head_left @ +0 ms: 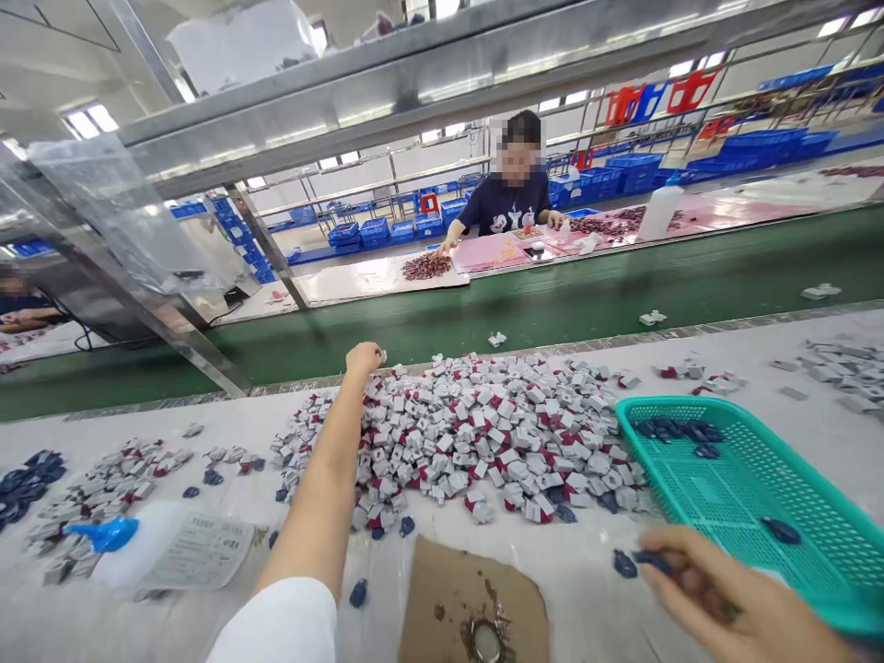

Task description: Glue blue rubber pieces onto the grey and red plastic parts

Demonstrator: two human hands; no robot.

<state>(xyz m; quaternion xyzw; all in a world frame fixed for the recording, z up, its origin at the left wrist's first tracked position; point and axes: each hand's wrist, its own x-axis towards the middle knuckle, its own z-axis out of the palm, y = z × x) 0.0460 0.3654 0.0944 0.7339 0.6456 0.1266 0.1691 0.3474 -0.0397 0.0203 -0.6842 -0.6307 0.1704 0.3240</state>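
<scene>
My left hand (365,357) is stretched out over the far edge of the work table, closed on a small whitish piece (382,355) beside the green belt. Below it spreads a big heap of grey-white and dark red pieces (476,433). At the lower right, my right hand (711,580) pinches a dark blue piece (653,560). Another dark blue piece (625,564) lies on the table just left of those fingertips. A green basket (760,460) with several dark blue pieces stands beside my right hand.
A stained cardboard sheet (442,635) bears a small round dish. A white bottle with a blue nozzle (172,545) lies at left. Beyond the green belt (580,313), a person sits at a pink work surface. A metal post (200,345) stands left.
</scene>
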